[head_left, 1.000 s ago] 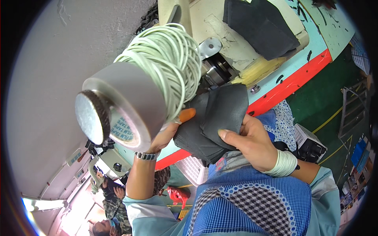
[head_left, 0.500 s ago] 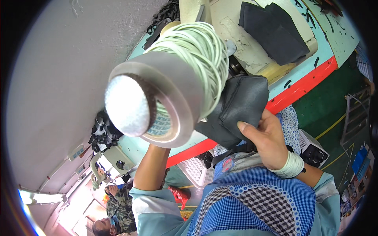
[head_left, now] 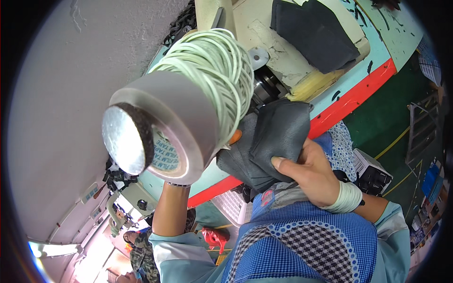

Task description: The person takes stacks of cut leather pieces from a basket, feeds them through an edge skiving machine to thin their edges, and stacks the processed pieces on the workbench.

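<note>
My right hand [head_left: 309, 172] is closed on black leather pieces [head_left: 281, 134], with the thumb on top and the fingers underneath. The pieces are layered and fan out in front of my apron, just past the table's red edge. Of my left hand [head_left: 235, 137] only a fingertip shows, at the left side of the pieces. A large tape roll [head_left: 184, 108] and a coil of pale green cord [head_left: 212, 70] hang close to the camera and hide the rest of it. Several turns of pale cord or band wrap my right wrist.
A cream machine [head_left: 264, 28] with a dark metal roller [head_left: 269, 87] stands ahead on the table. Another stack of black pieces [head_left: 314, 35] lies on it. White baskets [head_left: 231, 205] stand below the red edge [head_left: 349, 104]. A person in camouflage [head_left: 144, 254] sits at lower left.
The leather pieces and my right hand have shifted slightly left and down in the picture. A left fingertip now shows beside them. More of the metal roller is visible.
</note>
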Action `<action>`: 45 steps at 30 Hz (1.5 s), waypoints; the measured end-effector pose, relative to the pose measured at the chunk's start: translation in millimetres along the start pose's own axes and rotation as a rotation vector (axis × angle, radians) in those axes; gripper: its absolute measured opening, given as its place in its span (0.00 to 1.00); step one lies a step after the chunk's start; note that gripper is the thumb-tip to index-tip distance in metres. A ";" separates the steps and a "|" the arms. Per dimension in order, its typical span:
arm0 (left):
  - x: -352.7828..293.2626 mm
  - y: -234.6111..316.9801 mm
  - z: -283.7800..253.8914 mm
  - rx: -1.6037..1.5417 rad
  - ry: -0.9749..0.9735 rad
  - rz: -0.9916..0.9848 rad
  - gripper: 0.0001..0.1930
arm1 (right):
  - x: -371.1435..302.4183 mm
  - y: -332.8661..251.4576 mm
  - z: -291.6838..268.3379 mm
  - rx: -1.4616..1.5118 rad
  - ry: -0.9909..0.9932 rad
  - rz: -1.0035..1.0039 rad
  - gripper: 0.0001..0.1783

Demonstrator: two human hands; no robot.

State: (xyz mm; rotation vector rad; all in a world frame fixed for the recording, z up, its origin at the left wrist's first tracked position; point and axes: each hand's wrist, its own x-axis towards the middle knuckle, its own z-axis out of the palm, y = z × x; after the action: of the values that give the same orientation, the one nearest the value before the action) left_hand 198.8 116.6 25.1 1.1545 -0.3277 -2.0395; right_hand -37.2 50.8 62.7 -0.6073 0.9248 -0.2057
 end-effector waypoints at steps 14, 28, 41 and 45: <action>7.1 -46.8 -24.2 0.568 0.525 0.053 0.07 | 0.9 0.1 1.9 0.095 0.056 -0.040 0.14; -0.4 -10.1 37.9 -0.180 0.528 0.160 0.08 | 1.7 -2.6 -7.4 0.171 0.068 -0.036 0.10; -9.0 -29.1 3.5 0.596 0.451 0.100 0.08 | -6.8 2.6 -2.0 0.135 0.005 -0.026 0.11; 13.9 -22.0 9.8 0.495 0.497 0.056 0.07 | 0.6 1.9 -1.5 0.170 0.064 -0.013 0.11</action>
State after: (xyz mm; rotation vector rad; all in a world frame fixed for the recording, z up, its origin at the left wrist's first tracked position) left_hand 175.8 120.2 9.9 1.8771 -0.6224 -1.5875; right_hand -38.2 51.5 60.5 -0.4518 0.9539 -0.3138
